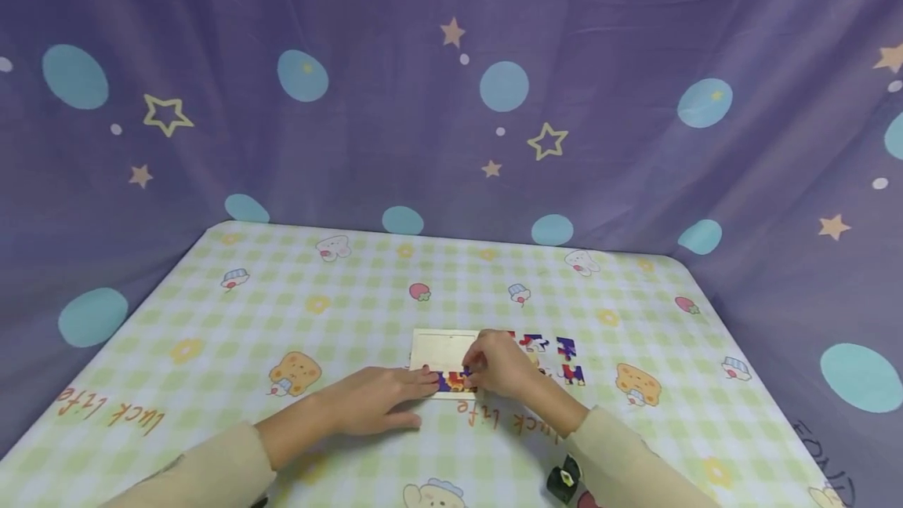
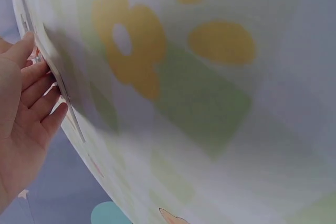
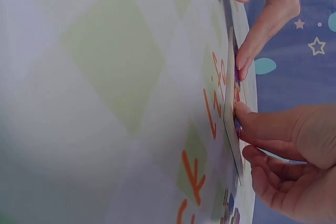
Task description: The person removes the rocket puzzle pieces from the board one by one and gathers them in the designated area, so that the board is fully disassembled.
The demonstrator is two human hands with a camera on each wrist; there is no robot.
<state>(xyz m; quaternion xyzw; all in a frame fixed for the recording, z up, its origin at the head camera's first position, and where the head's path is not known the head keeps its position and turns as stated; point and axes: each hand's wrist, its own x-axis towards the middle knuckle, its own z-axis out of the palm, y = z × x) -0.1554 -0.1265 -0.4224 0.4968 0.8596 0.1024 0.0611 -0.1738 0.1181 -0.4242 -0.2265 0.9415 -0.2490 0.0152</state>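
Left hand (image 1: 384, 400): fingers lie nearly straight on left of cream rectangular puzzle board (image 1: 439, 347). Right hand (image 1: 501, 364): curled fingers pinch small purple-blue jigsaw piece (image 1: 466, 371).

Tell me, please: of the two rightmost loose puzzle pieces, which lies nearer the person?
The lower piece in the head view; the upper piece lies farther away.

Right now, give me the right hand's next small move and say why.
Probably the right hand should press the piece it seems to pinch down into the board's near row: it is right over that row, where other pieces lie, while the board is bare beyond. The left hand touches the row's left end, so it could steady things.
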